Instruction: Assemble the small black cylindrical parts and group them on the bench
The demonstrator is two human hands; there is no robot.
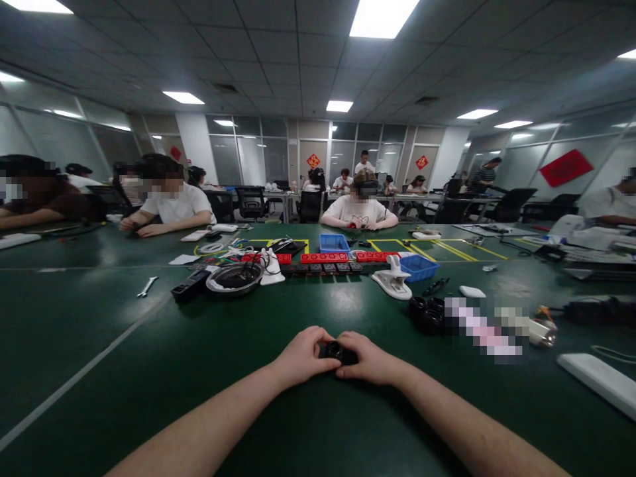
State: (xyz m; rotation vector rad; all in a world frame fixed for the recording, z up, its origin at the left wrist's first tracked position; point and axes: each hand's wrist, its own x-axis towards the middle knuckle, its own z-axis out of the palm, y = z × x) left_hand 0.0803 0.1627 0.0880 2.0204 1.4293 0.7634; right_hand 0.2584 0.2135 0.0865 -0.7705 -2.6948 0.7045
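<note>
Close to the middle of the green table (209, 384), both hands are closed around a small black part with a round, ring-like face (335, 350). My left hand (303, 356) grips it from the left, thumb along the near side. From the other side my right hand (368, 359) holds it, its thumb nearly meeting the left one. Fingers cover much of the part, so its full shape and exact kind cannot be made out. To the right of my hands lies a cluster of black round parts (428, 314).
Farther ahead stand a metal bowl (234, 281), a white clip base (393, 281), red socket strips (325, 258) and blue bins (419, 267), (334, 243). A wrench (148, 287) lies left, a white bar (599, 381) right. Several people sit around the table.
</note>
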